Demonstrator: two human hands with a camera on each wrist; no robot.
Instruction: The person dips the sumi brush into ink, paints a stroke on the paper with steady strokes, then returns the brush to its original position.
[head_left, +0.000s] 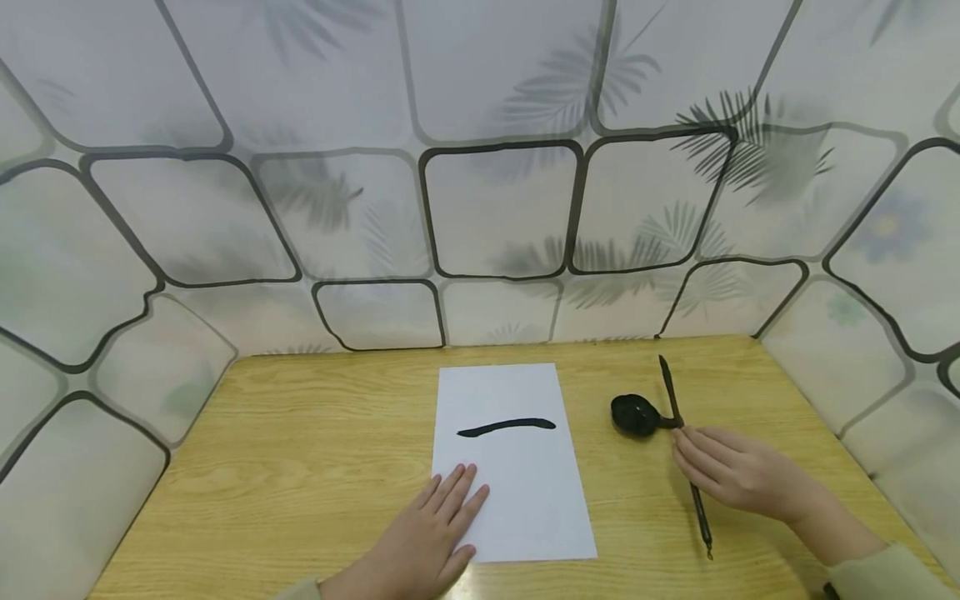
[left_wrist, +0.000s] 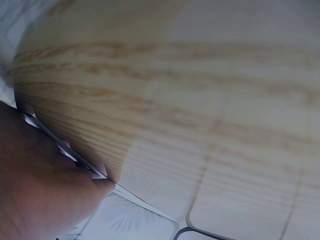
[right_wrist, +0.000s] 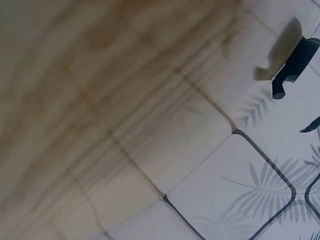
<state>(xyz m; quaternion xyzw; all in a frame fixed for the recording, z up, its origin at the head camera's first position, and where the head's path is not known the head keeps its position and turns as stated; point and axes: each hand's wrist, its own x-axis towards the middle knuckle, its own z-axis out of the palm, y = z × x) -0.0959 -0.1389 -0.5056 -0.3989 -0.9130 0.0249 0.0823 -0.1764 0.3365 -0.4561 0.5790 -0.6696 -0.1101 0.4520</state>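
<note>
A white sheet of paper (head_left: pixel 517 500) lies on the table with one black, slightly arched brush stroke (head_left: pixel 506 427) across its upper half. My left hand (head_left: pixel 420 533) rests on the sheet's lower left edge, fingers extended. To the right, my right hand (head_left: pixel 738 467) pinches a dark writing brush (head_left: pixel 699 508) around its middle. The brush's bristle end points to the far side and its hanging loop toward me. Beside the fingertips sits a small black ink dish (head_left: pixel 633 415), its short handle meeting the brush. In the right wrist view the dish (right_wrist: pixel 302 60) shows at the upper right.
The wood-grain table (head_left: pixel 322 442) reaches back to a wall (head_left: pixel 495 217) patterned with dark outlined blocks and leaves. Similar patterned walls close in on the left and right sides.
</note>
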